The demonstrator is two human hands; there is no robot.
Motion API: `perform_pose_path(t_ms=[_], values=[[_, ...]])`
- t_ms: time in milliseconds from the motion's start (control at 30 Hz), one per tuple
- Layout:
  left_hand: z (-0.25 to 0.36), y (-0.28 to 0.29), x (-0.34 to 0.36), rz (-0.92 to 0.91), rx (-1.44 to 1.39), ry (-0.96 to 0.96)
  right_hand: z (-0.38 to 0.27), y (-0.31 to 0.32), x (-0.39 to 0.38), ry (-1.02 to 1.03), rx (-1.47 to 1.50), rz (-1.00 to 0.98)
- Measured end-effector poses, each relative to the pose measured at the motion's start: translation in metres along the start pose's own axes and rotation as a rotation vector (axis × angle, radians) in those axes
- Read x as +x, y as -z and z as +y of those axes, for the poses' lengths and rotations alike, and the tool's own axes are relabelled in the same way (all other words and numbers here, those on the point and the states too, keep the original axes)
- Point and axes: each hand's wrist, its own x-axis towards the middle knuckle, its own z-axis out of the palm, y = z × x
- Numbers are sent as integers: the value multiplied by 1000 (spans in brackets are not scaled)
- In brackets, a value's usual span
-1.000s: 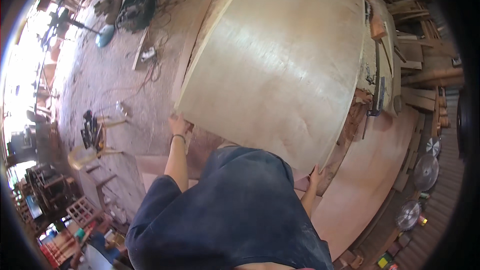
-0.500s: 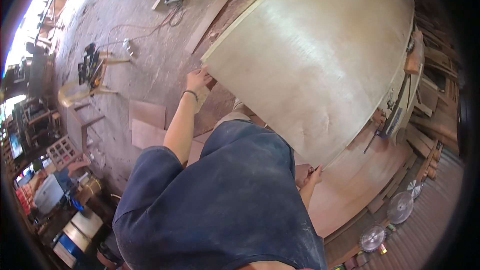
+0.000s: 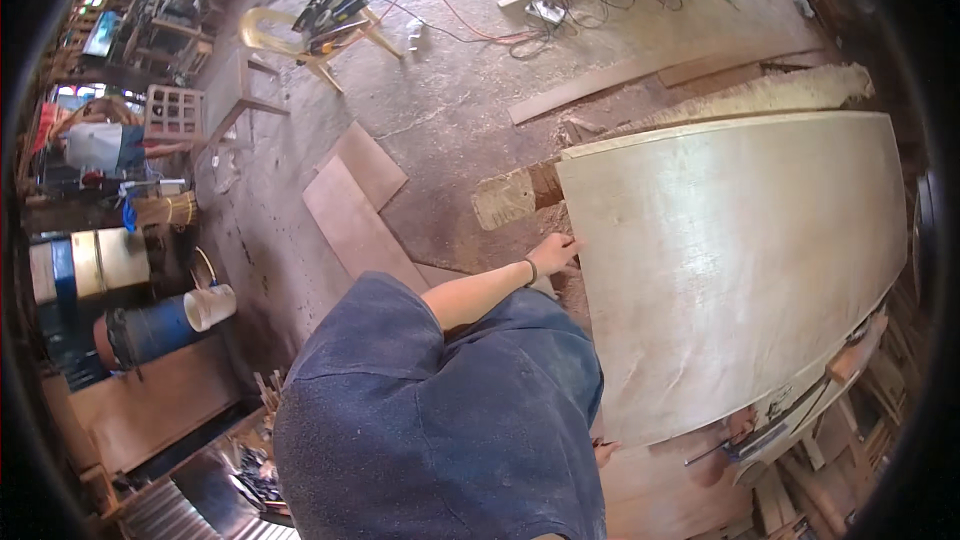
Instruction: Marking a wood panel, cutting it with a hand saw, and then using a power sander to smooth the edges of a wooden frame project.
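A large pale plywood sheet point(image 3: 740, 270) extends in front of me to the right, its smooth face up. My left hand point(image 3: 556, 254), with a dark band at the wrist, is closed on its near edge, fingertips at the rim. Close to the sheet's near right corner, my right hand point(image 3: 605, 453) grips the edge; my shirt hides most of it. Beneath the sheet's far left side lies a rough-edged wooden slab point(image 3: 720, 105). A short offcut point(image 3: 505, 199) sticks out beyond my left hand.
A plastic chair point(image 3: 275, 35) carrying power tools stands at far left, beside a wooden stool point(image 3: 240, 90). Flat board pieces point(image 3: 350, 200) lie on the floor. Cords point(image 3: 600, 0) tangle at the back. A blue drum point(image 3: 150, 328) is at left, and stacked timber point(image 3: 830, 440) at right.
My view has swung left, so the sheet now appears farther right and turned. Both hands remain at its near edge. A seated person has come into view at far left.
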Motion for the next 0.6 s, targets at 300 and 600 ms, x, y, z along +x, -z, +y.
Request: perform_pose_path(t_ms=[300, 600], values=[[23, -4, -23, -97, -11, -24, 7, 17, 21, -48, 23, -164], [22, 12, -63, -117, 500, -91, -58, 9, -15, 1236, -534, 253]])
